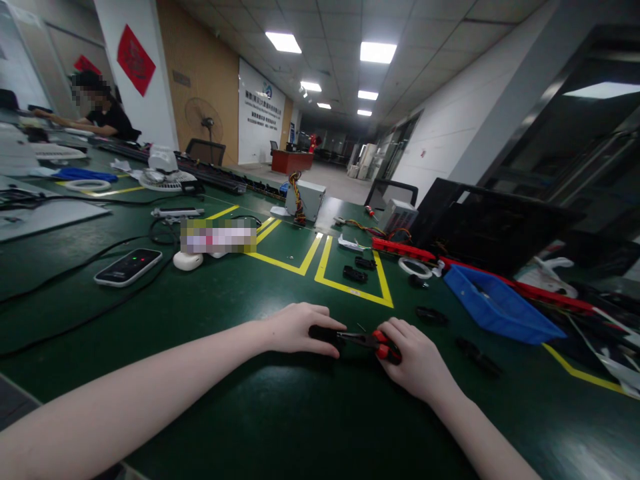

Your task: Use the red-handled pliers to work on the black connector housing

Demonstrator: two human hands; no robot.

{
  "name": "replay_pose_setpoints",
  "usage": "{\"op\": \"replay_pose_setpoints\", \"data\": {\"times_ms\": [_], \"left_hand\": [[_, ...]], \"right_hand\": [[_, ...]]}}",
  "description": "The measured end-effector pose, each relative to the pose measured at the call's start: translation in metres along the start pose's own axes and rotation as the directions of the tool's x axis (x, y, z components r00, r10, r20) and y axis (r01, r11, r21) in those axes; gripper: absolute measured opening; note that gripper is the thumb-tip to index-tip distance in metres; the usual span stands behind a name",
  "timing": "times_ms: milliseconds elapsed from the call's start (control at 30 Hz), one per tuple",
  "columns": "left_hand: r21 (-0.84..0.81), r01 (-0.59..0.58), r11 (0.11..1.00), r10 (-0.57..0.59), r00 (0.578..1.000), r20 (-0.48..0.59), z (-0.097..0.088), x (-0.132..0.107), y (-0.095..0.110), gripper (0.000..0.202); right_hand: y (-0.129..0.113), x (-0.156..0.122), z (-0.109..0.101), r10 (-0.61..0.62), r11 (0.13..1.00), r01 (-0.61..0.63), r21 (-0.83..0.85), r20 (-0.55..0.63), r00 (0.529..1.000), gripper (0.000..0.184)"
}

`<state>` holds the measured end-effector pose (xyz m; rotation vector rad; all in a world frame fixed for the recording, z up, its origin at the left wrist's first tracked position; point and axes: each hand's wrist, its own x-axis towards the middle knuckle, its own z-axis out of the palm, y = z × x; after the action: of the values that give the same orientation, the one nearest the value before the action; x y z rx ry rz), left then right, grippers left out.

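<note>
My left hand (303,328) is closed around a small black plastic part (327,335), thumb below and fingers above. In my right hand (413,353) is a pair of needle-nose pliers (367,339) with red and black handles. The jaws point left and meet the right end of the black part; whether they grip something there is too small to tell. A thin pin-like piece (361,327) lies on the table just beyond the pliers. Two similar black parts (355,273) rest inside a yellow taped square, and other black pieces (431,316) lie right of my right hand.
A blue tray (500,303) stands at the right, before a dark monitor (490,227). A metal power supply box (306,200) with cables is at the back. On the left lie a black-faced device (129,267) and cords. A person (105,110) sits at the far left.
</note>
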<state>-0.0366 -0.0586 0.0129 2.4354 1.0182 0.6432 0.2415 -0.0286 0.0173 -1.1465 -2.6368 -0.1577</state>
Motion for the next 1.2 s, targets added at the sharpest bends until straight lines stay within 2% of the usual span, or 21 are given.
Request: {"op": "replay_pose_setpoints", "data": {"times_ms": [600,867,1000,1100,1133,1200], "left_hand": [[0.175,-0.035,0.984,0.04,0.999,-0.026,0.005,0.002,-0.001,0.046],[0.247,-0.028,0.969,0.032,0.999,-0.012,0.006,0.001,0.0,0.047],[0.233,-0.023,0.972,0.023,1.0,0.002,0.006,0.001,0.006,0.052],[0.225,-0.019,0.974,0.022,1.0,-0.011,-0.01,0.001,0.01,0.069],[0.237,-0.003,0.972,0.012,0.999,-0.038,-0.021,0.001,0.008,0.074],[0.306,0.124,0.944,-0.077,0.984,-0.162,-0.051,-0.003,-0.005,0.069]], "right_hand": [[0.002,0.001,0.002,-0.02,0.997,0.018,-0.075,-0.023,1.0,0.027],[0.005,-0.001,0.004,0.071,0.997,-0.068,0.045,-0.063,0.996,0.028],[0.011,-0.002,0.009,0.195,0.981,-0.19,0.048,-0.112,0.974,0.038],[0.021,-0.004,0.012,0.323,0.947,-0.321,0.034,-0.112,0.94,0.052],[0.025,-0.005,0.012,0.354,0.935,-0.354,0.027,-0.106,0.929,0.054],[0.033,-0.007,0.014,0.403,0.914,-0.405,0.006,-0.103,0.909,0.057]]}}
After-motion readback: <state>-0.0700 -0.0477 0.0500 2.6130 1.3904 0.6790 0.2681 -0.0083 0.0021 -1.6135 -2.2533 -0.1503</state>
